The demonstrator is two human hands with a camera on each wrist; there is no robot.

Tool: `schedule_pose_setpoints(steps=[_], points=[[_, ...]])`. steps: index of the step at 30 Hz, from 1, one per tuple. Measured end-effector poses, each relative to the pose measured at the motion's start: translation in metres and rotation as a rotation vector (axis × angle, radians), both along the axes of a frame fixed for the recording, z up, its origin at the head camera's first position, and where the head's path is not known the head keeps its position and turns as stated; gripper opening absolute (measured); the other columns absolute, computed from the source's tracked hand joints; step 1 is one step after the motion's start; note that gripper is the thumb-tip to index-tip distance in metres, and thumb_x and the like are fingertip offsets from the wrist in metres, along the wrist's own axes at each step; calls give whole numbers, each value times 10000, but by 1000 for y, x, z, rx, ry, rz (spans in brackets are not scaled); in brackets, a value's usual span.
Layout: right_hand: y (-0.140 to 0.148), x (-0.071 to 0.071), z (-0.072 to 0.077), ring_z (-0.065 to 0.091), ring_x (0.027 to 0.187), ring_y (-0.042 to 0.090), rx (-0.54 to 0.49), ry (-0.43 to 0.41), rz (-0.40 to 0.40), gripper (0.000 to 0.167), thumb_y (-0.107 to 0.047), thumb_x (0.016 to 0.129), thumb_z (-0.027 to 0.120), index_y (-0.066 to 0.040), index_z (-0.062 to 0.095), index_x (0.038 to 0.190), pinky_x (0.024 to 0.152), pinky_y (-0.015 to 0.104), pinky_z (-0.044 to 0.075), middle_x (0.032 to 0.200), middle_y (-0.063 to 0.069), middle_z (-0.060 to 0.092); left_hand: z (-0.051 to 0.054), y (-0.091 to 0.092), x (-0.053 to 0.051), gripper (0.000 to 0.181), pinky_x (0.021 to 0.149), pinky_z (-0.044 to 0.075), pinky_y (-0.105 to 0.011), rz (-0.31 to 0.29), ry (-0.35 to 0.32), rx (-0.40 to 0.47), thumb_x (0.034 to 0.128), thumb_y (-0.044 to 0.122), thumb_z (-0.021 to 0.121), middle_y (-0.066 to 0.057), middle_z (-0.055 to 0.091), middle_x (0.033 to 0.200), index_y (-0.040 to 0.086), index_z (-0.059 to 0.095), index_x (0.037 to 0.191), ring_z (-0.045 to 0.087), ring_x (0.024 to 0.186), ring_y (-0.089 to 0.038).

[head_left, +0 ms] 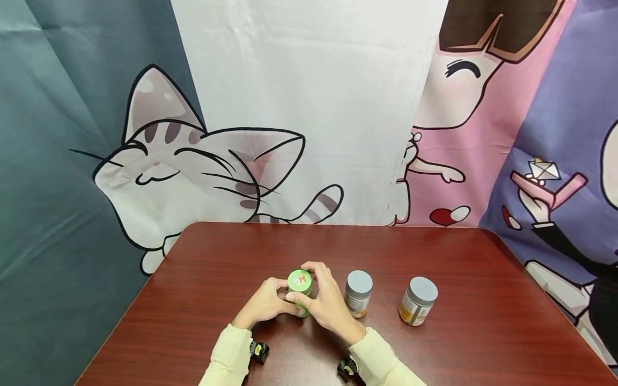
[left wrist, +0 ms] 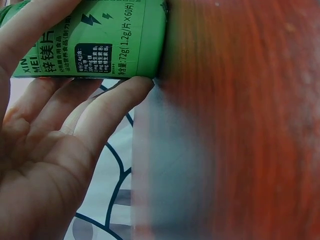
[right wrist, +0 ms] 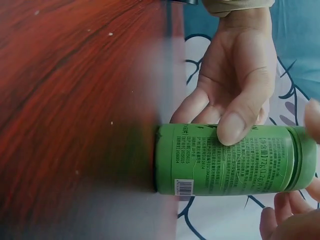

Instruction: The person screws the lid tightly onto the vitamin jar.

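Note:
A green supplement bottle (head_left: pixel 300 280) with a green screw lid (right wrist: pixel 304 157) stands upright on the table between my two hands. My left hand (head_left: pixel 265 304) grips the bottle's body, its thumb across the printed label in the right wrist view. Around the lid at the top, my right hand (head_left: pixel 329 303) has its thumb on the near side and fingers on the far side. Small print and a barcode (right wrist: pixel 184 187) show on the green body. In the left wrist view the lid is mostly out of frame.
Two grey-lidded jars stand to the right of my hands: the nearer jar (head_left: pixel 359 292) is close beside my right hand, the other jar (head_left: pixel 418 300) farther right. All rest on a reddish-brown wooden table (head_left: pixel 217 257). Behind it hangs a cartoon-printed cloth (head_left: pixel 309 80).

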State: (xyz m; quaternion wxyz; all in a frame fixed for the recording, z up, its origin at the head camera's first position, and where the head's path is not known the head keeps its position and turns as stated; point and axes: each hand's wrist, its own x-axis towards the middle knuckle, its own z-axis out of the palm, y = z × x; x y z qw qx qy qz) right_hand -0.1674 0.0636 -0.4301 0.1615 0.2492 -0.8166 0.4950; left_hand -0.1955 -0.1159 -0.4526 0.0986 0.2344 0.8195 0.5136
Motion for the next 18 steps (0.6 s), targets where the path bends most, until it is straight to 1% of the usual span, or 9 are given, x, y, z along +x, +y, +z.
schedule_pose_setpoints(steps=[3, 5, 7, 10, 12, 15, 18], points=[[1, 1, 2, 443, 1109, 150, -6, -37, 23, 541, -417, 810, 672, -270, 412, 1261, 884, 425, 401, 1248, -111, 454, 0, 0, 1, 314, 736, 489, -252, -11, -48, 35, 649, 287, 831, 59, 691, 831, 210, 700, 924, 627, 788, -108], [2, 1, 3, 443, 1152, 186, -25, -57, 60, 490, -376, 865, 620, -273, 397, 1289, 912, 451, 395, 1307, -112, 423, 0, 1, 2, 335, 728, 501, -260, -19, -86, 73, 651, 244, 833, 33, 698, 839, 183, 698, 952, 645, 787, -125], [3, 1, 5, 450, 1169, 193, -44, -69, 103, 434, -326, 908, 567, -270, 394, 1303, 932, 461, 390, 1333, -109, 412, 0, 1, 3, 355, 714, 512, -269, -28, -109, 110, 653, 188, 832, -2, 702, 840, 150, 692, 977, 662, 778, -158], [5, 0, 7, 457, 1187, 194, -71, -84, 166, 384, -272, 932, 537, -255, 416, 1296, 965, 449, 376, 1339, -109, 424, 0, 0, 4, 370, 702, 518, -269, -35, -107, 128, 654, 150, 828, -25, 704, 841, 131, 687, 995, 669, 774, -179], [7, -1, 8, 464, 1193, 177, -68, -87, 204, 340, -230, 935, 534, -220, 443, 1263, 973, 422, 376, 1338, -100, 435, 0, 0, 4, 364, 698, 519, -268, -39, -101, 127, 658, 149, 825, -29, 704, 843, 124, 686, 994, 670, 775, -185], [8, -2, 10, 465, 1205, 183, -43, -74, 243, 249, -168, 927, 543, -157, 478, 1167, 975, 421, 372, 1324, -73, 462, 1, 0, 3, 372, 704, 518, -266, -40, -104, 122, 665, 166, 822, -18, 704, 870, 130, 683, 1008, 669, 794, -181], [10, -3, 10, 457, 1218, 177, -10, -49, 253, 190, -135, 918, 551, -128, 472, 1090, 980, 443, 359, 1308, -54, 482, 1, 0, 2, 389, 714, 517, -271, -39, -108, 112, 667, 186, 823, -3, 703, 895, 143, 679, 1026, 669, 813, -176]])
